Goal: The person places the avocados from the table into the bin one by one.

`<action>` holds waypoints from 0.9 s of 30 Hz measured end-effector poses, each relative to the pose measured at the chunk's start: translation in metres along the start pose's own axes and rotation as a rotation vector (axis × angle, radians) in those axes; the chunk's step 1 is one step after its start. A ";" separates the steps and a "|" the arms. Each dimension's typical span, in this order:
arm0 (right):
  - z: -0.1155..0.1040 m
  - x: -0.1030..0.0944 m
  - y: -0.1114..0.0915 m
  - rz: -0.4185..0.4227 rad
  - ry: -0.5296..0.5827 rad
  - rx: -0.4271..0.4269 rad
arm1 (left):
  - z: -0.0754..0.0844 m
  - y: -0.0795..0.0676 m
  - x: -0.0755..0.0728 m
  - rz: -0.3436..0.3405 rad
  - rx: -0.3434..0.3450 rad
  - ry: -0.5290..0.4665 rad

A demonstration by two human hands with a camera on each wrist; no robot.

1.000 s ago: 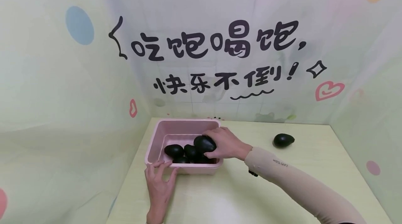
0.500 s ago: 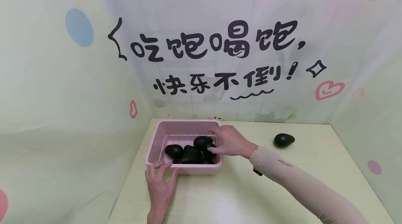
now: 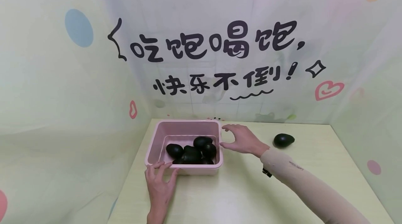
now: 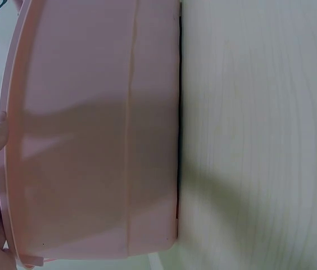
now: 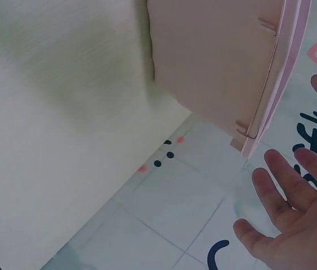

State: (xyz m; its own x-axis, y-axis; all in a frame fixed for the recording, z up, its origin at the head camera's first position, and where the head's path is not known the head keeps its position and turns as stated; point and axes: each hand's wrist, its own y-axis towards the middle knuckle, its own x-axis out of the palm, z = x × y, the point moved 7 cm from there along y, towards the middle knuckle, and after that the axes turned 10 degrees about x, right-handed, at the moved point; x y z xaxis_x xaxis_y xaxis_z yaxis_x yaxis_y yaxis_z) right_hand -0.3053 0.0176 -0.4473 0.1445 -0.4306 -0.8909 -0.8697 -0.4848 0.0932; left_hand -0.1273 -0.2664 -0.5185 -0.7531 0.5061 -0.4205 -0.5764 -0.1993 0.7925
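Note:
A pink plastic bin [image 3: 188, 122] stands on the table with several dark avocados [image 3: 174, 150] piled in it, mostly toward the front and right. My left hand [image 3: 160, 185] holds the bin's front-left rim, fingers over the edge and thumb at the front; in the left wrist view the thumb touches the rim. My right hand [image 3: 243, 139] hovers just outside the bin's right wall, fingers and thumb spread with nothing between them. The right wrist view also has its fingers apart. Farther right, one avocado [image 3: 284, 140] lies alone on the table.
The pale wooden table [image 3: 251, 196] meets a printed cloth backdrop [image 3: 201, 14] behind and on both sides. Close to the bin's back and left walls is the backdrop.
My right hand let go of an avocado inside the bin, then moved out over the right wall. The left hand has stayed at the rim.

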 end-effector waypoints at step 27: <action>0.056 -0.007 -0.015 0.037 0.044 0.137 | -0.001 -0.001 0.000 -0.007 0.002 -0.009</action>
State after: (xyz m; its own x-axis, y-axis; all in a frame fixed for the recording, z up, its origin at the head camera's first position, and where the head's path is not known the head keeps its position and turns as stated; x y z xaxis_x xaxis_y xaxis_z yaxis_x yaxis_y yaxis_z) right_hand -0.3194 0.0702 -0.4674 0.1292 -0.4802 -0.8676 -0.9307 -0.3607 0.0611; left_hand -0.1276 -0.2672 -0.5196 -0.7465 0.5147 -0.4217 -0.5808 -0.1946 0.7905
